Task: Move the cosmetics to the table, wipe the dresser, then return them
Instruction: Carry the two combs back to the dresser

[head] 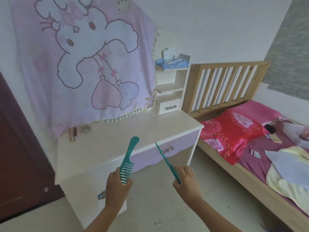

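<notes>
My left hand (117, 186) grips the toothed end of a wide teal comb (129, 156), whose handle points up over the dresser's front edge. In my right hand (186, 183) I hold a thin teal tail comb (164, 159), with its pointed tail aimed up and left toward the drawer. The white dresser (150, 126) with a lilac drawer front stands just ahead. A few small cosmetic tubes (74, 133) and a small round item (86, 128) lie at its back left, under the hanging cloth.
A pink bunny cloth (87, 61) hangs over the mirror area. At the dresser's back right stands a small shelf unit (170, 91) with a blue cloth and tissues on top. A bed (250, 144) with a brush and papers lies right. A dark door (20, 156) is left.
</notes>
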`<state>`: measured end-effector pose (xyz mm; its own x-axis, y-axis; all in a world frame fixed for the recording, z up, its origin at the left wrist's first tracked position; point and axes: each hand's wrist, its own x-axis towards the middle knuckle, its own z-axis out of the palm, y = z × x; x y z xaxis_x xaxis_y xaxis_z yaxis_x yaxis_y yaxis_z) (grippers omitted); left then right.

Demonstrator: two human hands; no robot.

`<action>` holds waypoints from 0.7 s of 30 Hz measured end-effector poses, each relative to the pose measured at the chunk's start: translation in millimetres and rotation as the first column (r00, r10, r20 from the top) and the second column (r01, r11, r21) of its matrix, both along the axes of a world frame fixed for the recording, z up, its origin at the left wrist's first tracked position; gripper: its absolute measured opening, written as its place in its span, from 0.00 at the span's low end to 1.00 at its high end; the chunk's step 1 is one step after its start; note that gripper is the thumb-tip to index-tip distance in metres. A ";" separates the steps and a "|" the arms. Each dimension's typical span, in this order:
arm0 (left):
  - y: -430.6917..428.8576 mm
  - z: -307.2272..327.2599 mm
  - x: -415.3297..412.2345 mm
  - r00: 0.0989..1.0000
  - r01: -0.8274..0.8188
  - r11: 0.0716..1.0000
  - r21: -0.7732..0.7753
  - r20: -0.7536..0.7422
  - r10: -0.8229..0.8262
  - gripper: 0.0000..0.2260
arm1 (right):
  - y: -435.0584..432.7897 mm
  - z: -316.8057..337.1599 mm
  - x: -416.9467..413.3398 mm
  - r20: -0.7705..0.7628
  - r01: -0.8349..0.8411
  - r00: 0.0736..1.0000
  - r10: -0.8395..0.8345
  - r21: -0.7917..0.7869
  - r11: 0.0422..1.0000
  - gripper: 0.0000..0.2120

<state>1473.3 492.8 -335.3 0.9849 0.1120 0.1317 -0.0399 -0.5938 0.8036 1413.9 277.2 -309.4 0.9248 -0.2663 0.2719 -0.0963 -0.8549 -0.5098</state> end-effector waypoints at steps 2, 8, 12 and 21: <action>-9.6 2.4 17.3 0.998 -0.060 0.998 -0.025 0.010 0.060 0.08 | -14.4 -1.3 27.4 -0.003 -0.087 0.996 0.087 0.014 0.996 0.25; -23.8 -13.3 37.0 0.972 -0.214 0.977 0.022 -0.096 0.215 0.15 | -22.5 -25.9 94.9 -0.058 -0.185 0.980 0.190 0.075 0.980 0.23; -8.3 -20.1 53.1 0.957 -0.267 0.964 0.013 -0.112 0.266 0.13 | 1.3 -43.9 134.5 -0.118 -0.313 0.941 0.317 0.056 0.948 0.21; 63.1 -37.4 164.0 0.926 -0.356 0.934 0.040 -0.119 0.358 0.10 | 61.6 -43.4 258.7 -0.069 -0.368 0.925 0.374 0.083 0.926 0.31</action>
